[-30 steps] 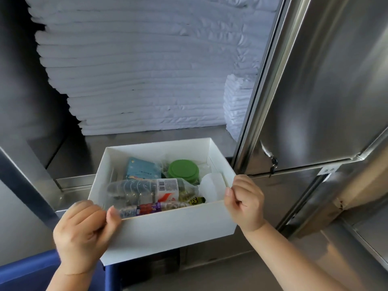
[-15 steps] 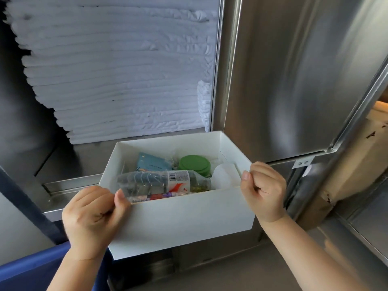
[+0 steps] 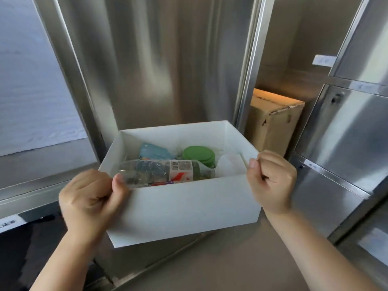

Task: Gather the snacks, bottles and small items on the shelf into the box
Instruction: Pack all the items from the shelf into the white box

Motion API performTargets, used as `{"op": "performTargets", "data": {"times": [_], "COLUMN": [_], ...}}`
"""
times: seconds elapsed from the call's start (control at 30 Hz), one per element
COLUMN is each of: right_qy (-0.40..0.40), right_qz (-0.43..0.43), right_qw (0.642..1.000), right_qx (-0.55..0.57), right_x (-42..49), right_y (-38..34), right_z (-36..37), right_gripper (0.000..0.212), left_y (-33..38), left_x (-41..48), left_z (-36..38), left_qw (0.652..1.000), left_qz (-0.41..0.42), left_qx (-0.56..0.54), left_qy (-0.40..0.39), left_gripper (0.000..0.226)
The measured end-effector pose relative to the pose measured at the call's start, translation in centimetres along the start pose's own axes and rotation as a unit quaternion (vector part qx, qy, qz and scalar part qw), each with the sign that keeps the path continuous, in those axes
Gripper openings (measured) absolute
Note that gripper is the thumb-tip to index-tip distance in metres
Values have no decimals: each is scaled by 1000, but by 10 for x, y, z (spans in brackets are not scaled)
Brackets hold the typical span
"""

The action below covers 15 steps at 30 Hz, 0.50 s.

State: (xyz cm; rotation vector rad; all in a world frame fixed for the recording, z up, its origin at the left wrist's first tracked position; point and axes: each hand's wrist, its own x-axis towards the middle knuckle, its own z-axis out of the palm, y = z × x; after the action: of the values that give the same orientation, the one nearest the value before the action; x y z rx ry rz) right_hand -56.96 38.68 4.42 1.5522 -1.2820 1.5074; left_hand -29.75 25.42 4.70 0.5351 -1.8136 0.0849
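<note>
Steel cabinet panels (image 3: 168,70) fill the room in front of the person, with a steel shelf ledge (image 3: 42,164) at the left and a brown cardboard carton (image 3: 275,120) standing in a gap at the right. The white box (image 3: 189,206) is held in the air before the panels. The left hand (image 3: 90,202) is closed on its near left corner, the right hand (image 3: 273,181) on its right wall. Inside lie a clear bottle (image 3: 159,172), a green lid (image 3: 198,155), a blue packet (image 3: 153,151) and something white, hard to identify.
</note>
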Motion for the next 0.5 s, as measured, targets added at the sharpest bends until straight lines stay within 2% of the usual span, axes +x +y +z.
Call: {"op": "performTargets", "data": {"times": [0.23,0.5], "right_qy": [12,50], "right_qz": [31,29], "right_qw": [995,978], "right_qx": [-91,-199], "right_x": [3,19], "right_y": [82,215], "right_z": [-115,-187], "right_gripper": [57,61], "left_y": [82,138], "left_x": [23,78], "left_z": [117,287], "left_qw": [995,982], "left_qz": [44,76], "left_qx": [-81,-169], "left_qy": [-24,-34], "left_gripper": [58,56]}}
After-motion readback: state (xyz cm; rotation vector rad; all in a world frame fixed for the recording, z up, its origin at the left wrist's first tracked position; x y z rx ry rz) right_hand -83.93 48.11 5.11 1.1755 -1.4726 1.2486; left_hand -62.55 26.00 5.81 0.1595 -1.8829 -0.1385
